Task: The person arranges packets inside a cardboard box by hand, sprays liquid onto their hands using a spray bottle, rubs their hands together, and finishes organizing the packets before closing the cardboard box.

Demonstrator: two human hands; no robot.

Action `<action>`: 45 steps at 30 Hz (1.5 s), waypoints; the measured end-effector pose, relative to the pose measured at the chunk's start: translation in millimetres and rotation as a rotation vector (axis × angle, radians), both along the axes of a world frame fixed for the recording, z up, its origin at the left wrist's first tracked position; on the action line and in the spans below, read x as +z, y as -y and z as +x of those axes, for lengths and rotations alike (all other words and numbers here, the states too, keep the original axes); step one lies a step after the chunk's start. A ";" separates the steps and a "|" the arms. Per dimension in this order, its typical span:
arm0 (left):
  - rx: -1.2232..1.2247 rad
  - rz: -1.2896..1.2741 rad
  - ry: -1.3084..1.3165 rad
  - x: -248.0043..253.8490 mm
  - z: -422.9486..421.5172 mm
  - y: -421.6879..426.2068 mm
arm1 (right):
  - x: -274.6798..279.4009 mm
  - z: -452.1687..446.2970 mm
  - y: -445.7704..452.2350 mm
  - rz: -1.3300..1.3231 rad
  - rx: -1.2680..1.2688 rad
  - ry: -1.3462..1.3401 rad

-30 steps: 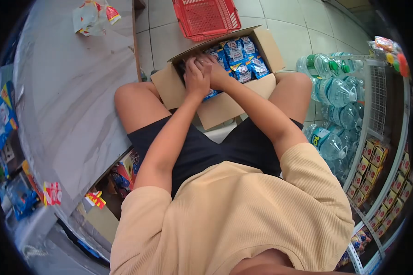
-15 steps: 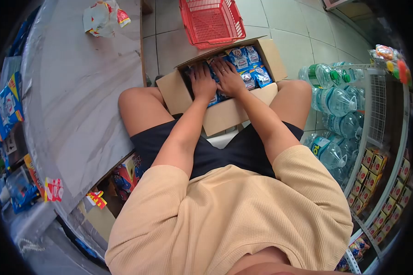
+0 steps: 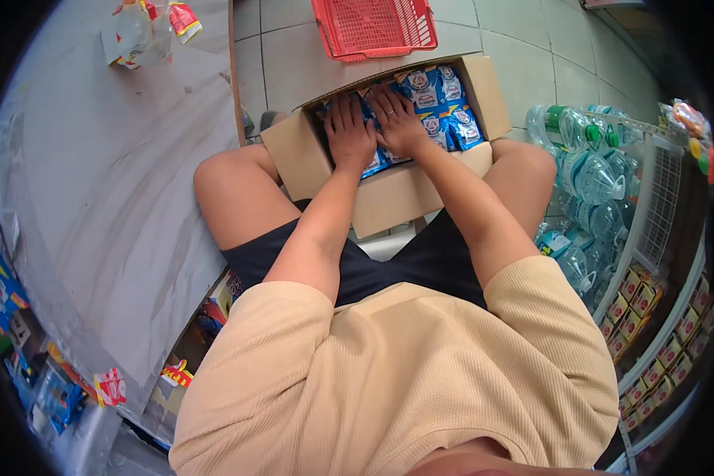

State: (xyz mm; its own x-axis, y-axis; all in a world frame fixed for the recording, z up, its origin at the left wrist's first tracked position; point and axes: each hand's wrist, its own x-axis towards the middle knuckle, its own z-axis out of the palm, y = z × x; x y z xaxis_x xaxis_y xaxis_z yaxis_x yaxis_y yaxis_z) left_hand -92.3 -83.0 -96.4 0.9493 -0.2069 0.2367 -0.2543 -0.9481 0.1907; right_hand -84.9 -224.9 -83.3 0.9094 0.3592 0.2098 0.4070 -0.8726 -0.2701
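Observation:
Between my knees stands an open cardboard box (image 3: 397, 197) with its flaps folded outward. Blue and white sachet packs (image 3: 438, 105) fill it in rows. My left hand (image 3: 349, 136) lies flat, fingers stretched forward, on the packs in the left part of the box. Just beside it, my right hand (image 3: 398, 125) rests palm down on packs near the middle, fingers out and a ring on one of them. The packs under both palms are partly hidden. Neither hand is closed around anything.
A red plastic basket (image 3: 373, 30) sits on the tiled floor beyond the box. To the left runs a marble-patterned counter (image 3: 159, 214) with a crumpled clear plastic wrapper (image 3: 141, 36). Large water bottles (image 3: 591, 178) and a wire rack (image 3: 657, 202) with small boxes stand on the right.
Both hands remain flat on the packs, almost in the same place. The view has shifted slightly, so the basket sits higher and the bottles farther right.

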 end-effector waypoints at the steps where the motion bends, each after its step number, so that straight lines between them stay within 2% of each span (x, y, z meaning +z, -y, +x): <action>1: 0.004 0.022 -0.001 -0.2 3.4 1.6 | -0.5 3.4 0.7 -0.014 -0.003 -0.001; 15: 0.034 0.077 -0.118 -29.7 -7.4 4.0 | -26.9 -6.1 -1.0 -0.023 -0.044 -0.095; 22: 0.041 0.032 -0.036 -26.2 4.3 7.9 | -24.2 6.1 2.5 -0.020 -0.052 -0.053; 28: 0.010 -0.005 0.059 -11.1 2.8 -1.0 | 8.7 10.0 7.9 0.035 -0.009 -0.039; 32: -0.096 -0.018 0.067 0.0 -4.8 -8.6 | 70.9 26.7 42.1 -0.189 0.044 -0.316; 37: -0.056 0.223 -0.045 26.6 1.0 -6.5 | 47.0 4.3 73.8 -0.216 -0.121 -0.079; 43: 0.032 0.258 0.076 -4.0 2.3 7.2 | 24.2 1.8 65.2 -0.043 -0.175 0.042; 45: 0.026 0.177 0.059 -2.1 -0.2 4.7 | 23.1 0.4 64.3 -0.013 -0.178 0.041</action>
